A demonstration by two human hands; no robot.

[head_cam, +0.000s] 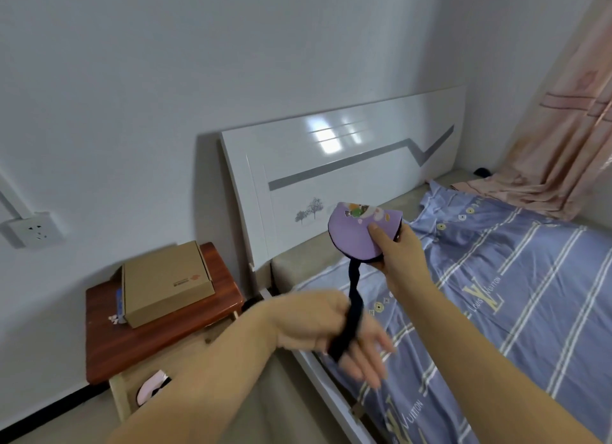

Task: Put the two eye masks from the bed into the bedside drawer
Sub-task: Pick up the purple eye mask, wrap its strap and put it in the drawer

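Sitting lower left, a cardboard box (pixel 167 283) tops the bedside table (pixel 109 344); right hand (pixel 399 248) pinches the purple eye mask (pixel 356 233), left hand (pixel 331 327) grips its dark strap (pixel 352 306).

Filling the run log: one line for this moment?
right hand: holds purple eye mask | left hand: on its dark strap | pink eye mask: in bedside drawer | box: on nightstand

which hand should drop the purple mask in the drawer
Probably the left hand: it already has the strap and is nearer the drawer. The right hand holds the purple mask over the bed.
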